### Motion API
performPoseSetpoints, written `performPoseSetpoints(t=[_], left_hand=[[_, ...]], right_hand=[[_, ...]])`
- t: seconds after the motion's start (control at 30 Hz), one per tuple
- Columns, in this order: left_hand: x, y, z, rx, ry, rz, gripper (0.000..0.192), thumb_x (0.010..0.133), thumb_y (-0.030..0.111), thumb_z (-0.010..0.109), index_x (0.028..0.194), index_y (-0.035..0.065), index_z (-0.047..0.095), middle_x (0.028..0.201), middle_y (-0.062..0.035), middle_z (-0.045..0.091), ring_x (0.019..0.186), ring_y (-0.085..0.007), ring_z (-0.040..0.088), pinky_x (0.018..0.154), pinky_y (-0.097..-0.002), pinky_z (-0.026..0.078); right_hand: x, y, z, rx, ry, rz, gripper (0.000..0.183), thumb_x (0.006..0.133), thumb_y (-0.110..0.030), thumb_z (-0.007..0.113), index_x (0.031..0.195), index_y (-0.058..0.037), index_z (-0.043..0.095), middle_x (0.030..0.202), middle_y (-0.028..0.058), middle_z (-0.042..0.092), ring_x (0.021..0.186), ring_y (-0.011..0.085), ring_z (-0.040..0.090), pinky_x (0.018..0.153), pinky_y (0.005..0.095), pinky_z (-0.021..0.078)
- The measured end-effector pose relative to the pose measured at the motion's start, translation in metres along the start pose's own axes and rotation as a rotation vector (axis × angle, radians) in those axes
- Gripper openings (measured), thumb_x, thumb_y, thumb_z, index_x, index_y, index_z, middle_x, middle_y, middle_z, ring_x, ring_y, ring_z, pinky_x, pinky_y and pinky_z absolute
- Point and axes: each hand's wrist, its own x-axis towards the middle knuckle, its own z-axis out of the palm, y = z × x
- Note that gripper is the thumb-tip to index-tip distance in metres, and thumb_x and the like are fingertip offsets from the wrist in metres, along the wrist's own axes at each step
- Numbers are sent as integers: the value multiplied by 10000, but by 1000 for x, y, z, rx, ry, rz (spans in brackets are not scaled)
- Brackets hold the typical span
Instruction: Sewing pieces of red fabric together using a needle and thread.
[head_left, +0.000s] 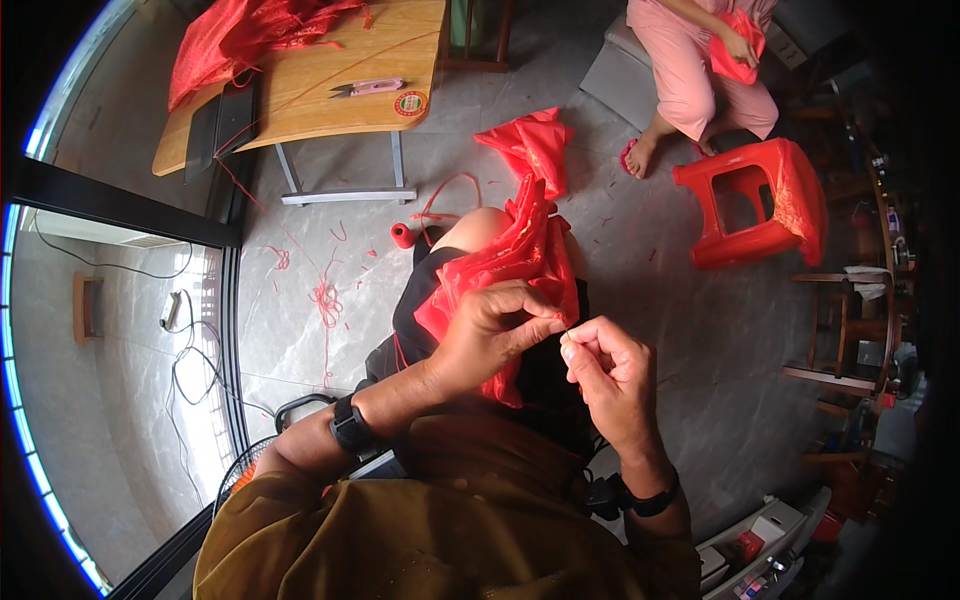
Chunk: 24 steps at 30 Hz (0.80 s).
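Note:
Above my lap, my left hand (499, 322) pinches what looks like a bit of red thread (561, 318) between thumb and forefinger. Just right of it, fingertips almost meeting, my right hand (613, 371) pinches a thin dark strand that runs to the left fingertips. Whether this is thread or a needle is too small to tell. Red shiny fabric (517, 255) with gold patterning lies bunched over my knees, beneath and beyond the left hand. A red thread spool (403, 235) rests on the floor left of my knee.
A wooden folding table (307, 97) at far left carries red fabric (232, 45) and thread snips (367, 88). More red fabric (536, 146) lies beyond my knees. Tangled thread (327, 304) litters the floor. A red plastic stool (750, 202) stands right, near a seated person (690, 82) holding red cloth.

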Motion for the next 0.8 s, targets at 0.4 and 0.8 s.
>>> performPoseSetpoints(t=[0.4,0.8], left_hand=[[1,1,0,59,-24,61,99,796,75,669,859,2,647,791,-79,627,736,-148,605,652,-267,470],[5,0,-2,88,-180,117,134,831,71,620,947,8,641,854,-90,642,810,-159,607,707,-273,483]], right_hand=[[3,0,2,22,16,63,75,840,-31,582,773,-10,558,543,-2,533,525,32,531,447,200,405],[25,9,-6,136,-76,17,128,889,-99,554,809,-2,532,744,2,489,550,39,524,460,178,408]])
